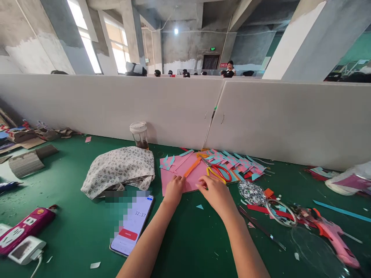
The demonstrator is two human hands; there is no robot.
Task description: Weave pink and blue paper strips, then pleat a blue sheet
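A pink paper sheet (171, 181) lies on the green tabletop, with an orange paper strip (193, 168) slanting across it. My left hand (174, 188) rests on the sheet's near part, its fingertips closed at the strip's lower end. To the right, my right hand (213, 189) hovers by the sheet's near edge, fingers bent and slightly apart, with nothing visible in them. Just beyond it are scissors (222, 172) with red and yellow handles. A woven pink and blue paper piece (232, 160) with loose strip ends lies behind the scissors.
Left of the sheet are a floral cloth (120, 170), a lidded cup (140, 135) and a phone (133, 227). A power strip (27, 229) lies at far left. On the right are a tape roll (281, 212), a pink glue gun (333, 235) and paper scraps. A white partition (116, 104) stands behind.
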